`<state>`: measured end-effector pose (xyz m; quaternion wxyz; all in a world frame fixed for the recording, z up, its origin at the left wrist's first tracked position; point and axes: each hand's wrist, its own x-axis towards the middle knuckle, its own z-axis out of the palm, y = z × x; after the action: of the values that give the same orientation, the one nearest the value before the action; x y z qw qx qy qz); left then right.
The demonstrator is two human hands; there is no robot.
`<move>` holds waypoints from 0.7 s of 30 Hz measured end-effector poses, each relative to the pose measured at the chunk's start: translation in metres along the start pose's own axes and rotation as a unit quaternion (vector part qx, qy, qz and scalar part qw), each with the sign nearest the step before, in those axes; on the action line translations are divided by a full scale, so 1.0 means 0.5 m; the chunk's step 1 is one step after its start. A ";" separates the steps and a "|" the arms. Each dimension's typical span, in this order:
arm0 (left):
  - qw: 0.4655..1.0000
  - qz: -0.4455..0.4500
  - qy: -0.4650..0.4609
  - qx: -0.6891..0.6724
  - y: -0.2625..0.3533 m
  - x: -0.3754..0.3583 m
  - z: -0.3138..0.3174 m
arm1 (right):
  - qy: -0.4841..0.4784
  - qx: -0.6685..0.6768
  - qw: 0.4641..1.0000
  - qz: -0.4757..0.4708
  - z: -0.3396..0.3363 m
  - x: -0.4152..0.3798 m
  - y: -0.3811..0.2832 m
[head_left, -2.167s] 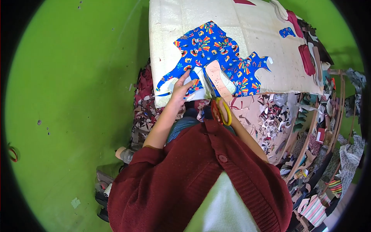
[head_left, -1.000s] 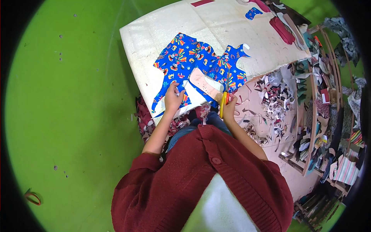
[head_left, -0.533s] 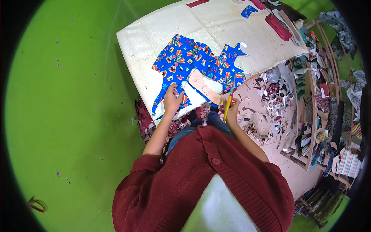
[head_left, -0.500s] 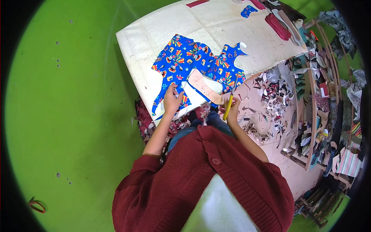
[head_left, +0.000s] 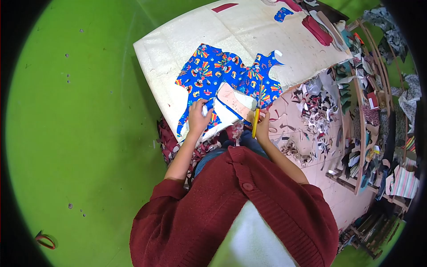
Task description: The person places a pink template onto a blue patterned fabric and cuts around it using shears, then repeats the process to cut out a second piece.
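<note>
A blue fabric [head_left: 213, 66] with a colourful cartoon print lies on the pale table, its edges cut into irregular curves. On its near part rests a curved pinkish-beige pattern piece [head_left: 233, 103] with handwriting on it. My left hand [head_left: 198, 117] is closed at the fabric's near edge, left of the pattern piece; a small whitish bit shows between the fingers. In my right hand [head_left: 263, 125] is a pair of yellow-handled scissors [head_left: 256, 119]. Their blades point away from me over the fabric's right part, beside the pattern piece.
The padded table [head_left: 164, 58] carries a small blue printed piece [head_left: 283, 14], a dark red strip [head_left: 225, 7] and folded red cloth [head_left: 316, 30]. Fabric scraps [head_left: 313, 113] litter the floor at the right. A wooden rack [head_left: 362, 111] full of cloth pieces stands beyond them.
The scissors have shifted left and turned more upright, closer to the pattern piece. My right hand moved slightly left with them. My left hand stays near the same fabric edge, fingers closer together.
</note>
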<state>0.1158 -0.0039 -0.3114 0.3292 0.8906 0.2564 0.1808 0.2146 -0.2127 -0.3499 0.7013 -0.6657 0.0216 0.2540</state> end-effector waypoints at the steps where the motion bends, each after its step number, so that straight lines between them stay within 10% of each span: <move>1: 1.000 0.000 0.002 0.001 -0.003 0.001 -0.001 | 0.006 -0.001 1.000 -0.006 0.003 0.002 0.000; 21: 0.988 0.093 -0.050 0.112 -0.021 -0.005 0.014 | -0.045 -0.140 0.989 0.003 -0.026 -0.010 -0.034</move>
<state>0.1139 -0.0019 -0.3236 0.2218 0.9496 0.1748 0.1363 0.2210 -0.2262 -0.3338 0.6003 -0.7455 -0.0432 0.2863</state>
